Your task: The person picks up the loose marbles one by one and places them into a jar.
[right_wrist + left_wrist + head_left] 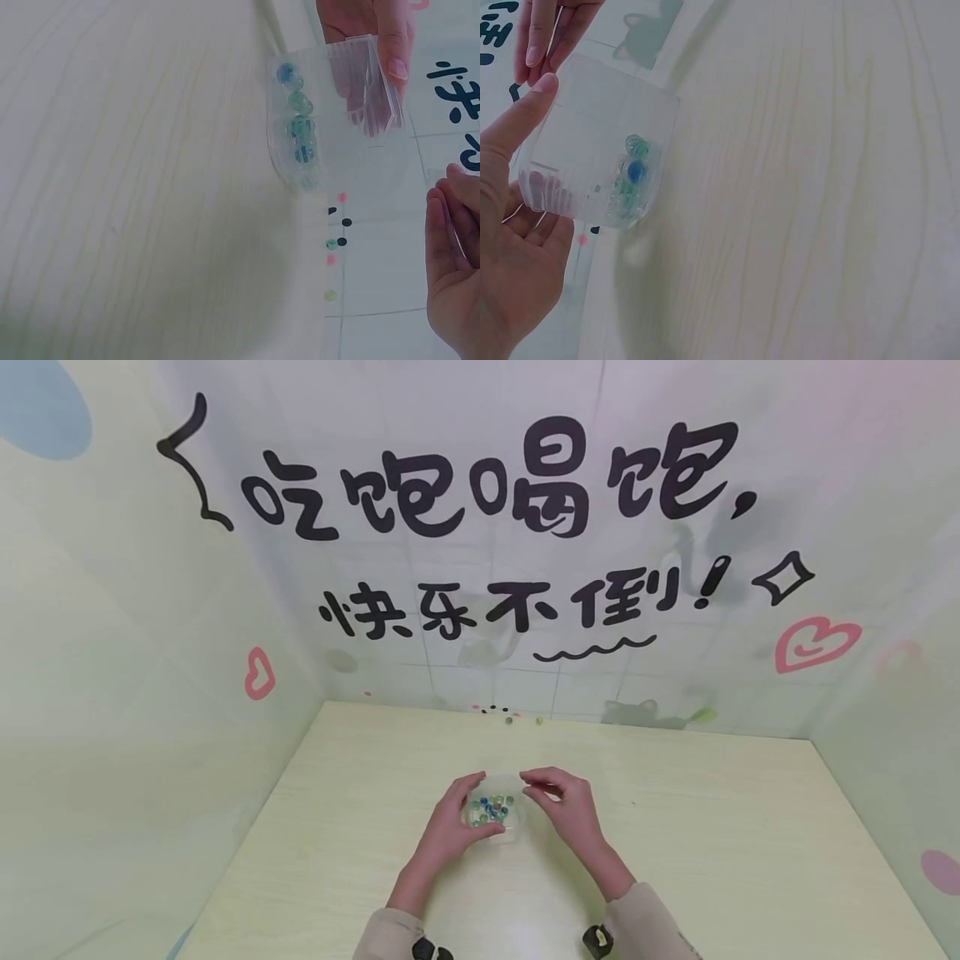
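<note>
A clear plastic box (503, 837) stands on the table, holding several glass marbles (492, 808), blue and green, on its bottom. My left hand (448, 827) grips the box from the left, thumb at the near side and fingers round the far side. In the left wrist view the marbles (635, 172) lie low in the box (600, 127). Just off the box's right rim is my right hand (572, 806), its thumb and fingertips close together. Nothing shows between the right fingertips (436, 196) in the right wrist view.
Two greenish marbles, one darker (508, 721) and one paler (539, 721), lie at the back edge of the pale wooden table (712, 860). Printed cloth walls (450, 677) enclose the table at the back and both sides.
</note>
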A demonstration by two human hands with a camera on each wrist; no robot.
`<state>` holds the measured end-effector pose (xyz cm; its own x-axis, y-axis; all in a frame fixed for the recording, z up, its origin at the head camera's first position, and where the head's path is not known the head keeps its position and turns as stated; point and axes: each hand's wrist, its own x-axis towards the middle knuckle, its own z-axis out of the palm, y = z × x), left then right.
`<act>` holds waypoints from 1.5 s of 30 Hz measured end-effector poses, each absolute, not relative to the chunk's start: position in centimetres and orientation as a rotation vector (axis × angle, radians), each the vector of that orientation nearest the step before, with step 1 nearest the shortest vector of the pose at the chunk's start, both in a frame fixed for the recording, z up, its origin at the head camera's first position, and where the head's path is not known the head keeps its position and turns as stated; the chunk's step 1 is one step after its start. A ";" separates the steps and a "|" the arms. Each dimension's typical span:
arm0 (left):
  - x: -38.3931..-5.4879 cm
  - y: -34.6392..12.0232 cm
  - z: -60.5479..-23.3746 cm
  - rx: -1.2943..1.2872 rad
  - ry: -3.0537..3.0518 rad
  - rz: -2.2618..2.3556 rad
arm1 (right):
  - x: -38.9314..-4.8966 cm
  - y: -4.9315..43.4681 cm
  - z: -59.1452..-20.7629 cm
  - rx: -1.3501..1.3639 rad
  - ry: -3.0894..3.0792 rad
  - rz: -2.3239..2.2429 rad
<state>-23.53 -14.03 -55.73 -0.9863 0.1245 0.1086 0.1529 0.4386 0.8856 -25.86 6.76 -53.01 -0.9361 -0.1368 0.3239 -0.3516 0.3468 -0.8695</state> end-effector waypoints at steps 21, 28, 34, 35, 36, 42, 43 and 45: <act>-23.6 -14.1 -55.8 -0.253 -2.647 -1.649 | -26.7 7.8 -53.6 0.418 -2.352 1.610; -23.6 -14.2 -55.8 -0.254 -2.653 -1.646 | -28.0 7.9 -54.0 0.392 -2.342 1.602; -23.6 -14.3 -55.8 -0.250 -2.657 -1.645 | -29.2 8.1 -53.7 0.370 -2.356 1.613; -23.6 -14.4 -55.8 -0.254 -2.656 -1.645 | -29.4 8.1 -53.6 0.364 -2.361 1.614; -23.6 -14.4 -55.7 -0.258 -2.656 -1.647 | -29.6 8.2 -53.6 0.368 -2.363 1.611; -23.6 -14.3 -55.7 -0.280 -2.658 -1.649 | -31.1 8.3 -53.4 0.340 -2.395 1.582; -23.5 -14.3 -55.7 -0.282 -2.660 -1.644 | -31.3 8.3 -53.3 0.329 -2.403 1.569; -23.5 -14.3 -55.7 -0.283 -2.661 -1.644 | -31.8 8.3 -53.3 0.324 -2.409 1.537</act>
<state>-23.50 -14.27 -55.71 -0.9838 0.1521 0.0949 0.1529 0.4360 0.8868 -31.81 8.26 -53.28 -0.9399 -0.0452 0.3385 -0.3260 0.4137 -0.8500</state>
